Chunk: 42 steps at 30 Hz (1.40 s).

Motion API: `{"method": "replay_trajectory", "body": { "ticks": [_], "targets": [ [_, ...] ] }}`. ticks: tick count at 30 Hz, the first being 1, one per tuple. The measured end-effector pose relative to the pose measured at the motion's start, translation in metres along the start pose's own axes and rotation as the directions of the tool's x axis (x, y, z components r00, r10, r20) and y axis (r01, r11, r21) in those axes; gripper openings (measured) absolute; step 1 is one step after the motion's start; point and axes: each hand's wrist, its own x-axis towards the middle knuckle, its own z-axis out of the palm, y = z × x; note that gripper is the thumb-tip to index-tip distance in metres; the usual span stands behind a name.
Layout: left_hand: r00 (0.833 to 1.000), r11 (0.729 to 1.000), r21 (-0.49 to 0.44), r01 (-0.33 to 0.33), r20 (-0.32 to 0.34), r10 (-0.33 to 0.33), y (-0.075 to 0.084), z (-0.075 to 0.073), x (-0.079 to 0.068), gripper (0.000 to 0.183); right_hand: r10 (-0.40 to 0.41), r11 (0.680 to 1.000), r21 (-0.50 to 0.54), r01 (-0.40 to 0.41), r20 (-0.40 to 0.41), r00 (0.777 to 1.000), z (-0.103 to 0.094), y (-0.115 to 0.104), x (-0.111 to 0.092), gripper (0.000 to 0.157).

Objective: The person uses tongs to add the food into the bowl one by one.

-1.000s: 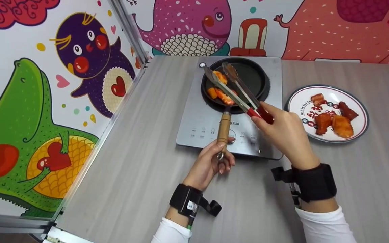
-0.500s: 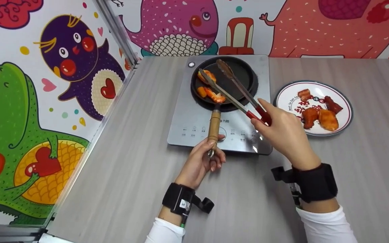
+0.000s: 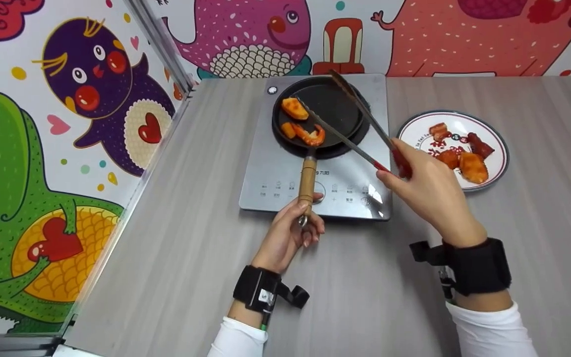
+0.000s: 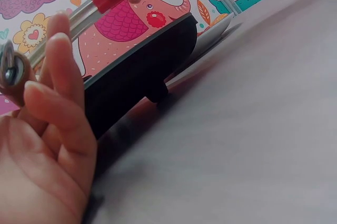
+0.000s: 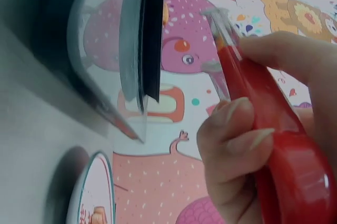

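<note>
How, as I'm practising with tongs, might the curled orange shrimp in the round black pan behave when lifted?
The curled orange shrimp looks glossy, so probably slippery. Its slim body suggests light weight; its open curve might make it twist.

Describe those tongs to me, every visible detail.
The tongs have silvery metal arms and glossy red grips. The right hand holds them by the grips, arms spread apart with nothing clamped between, reaching over the black frying pan. In the head view one tip appears next to an orange-coloured food piece, the other near the pan's far rim; whether either touches anything is unclear.
</note>
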Motion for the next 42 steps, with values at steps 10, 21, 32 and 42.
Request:
{"method": "replay_trajectory", "body": {
  "ticks": [10, 21, 32, 42],
  "targets": [
    [1.0, 1.0, 0.002, -0.009, -0.008, 0.009, 0.001, 0.0, 0.0, 0.05, 0.094, 0.995, -0.019, -0.093, 0.068, 0.993, -0.019, 0.022, 0.0, 0.082],
    [1.0, 1.0, 0.017, -0.002, -0.003, 0.002, 0.001, 0.001, 0.001, 0.049, 0.164, 0.986, 0.041, -0.164, -0.002, 0.986, -0.047, 0.059, -0.01, 0.061],
    [1.0, 1.0, 0.018, 0.005, -0.012, -0.005, 0.001, -0.001, 0.0, 0.052, 0.313, 0.856, 0.462, -0.232, -0.106, 0.944, -0.056, 0.063, -0.01, 0.051],
    [1.0, 1.0, 0.027, 0.0, -0.017, 0.0, 0.002, 0.0, 0.0, 0.05, 0.408, 0.554, 0.831, 0.039, -0.312, 0.858, -0.049, 0.061, -0.011, 0.025]
  ]
}}
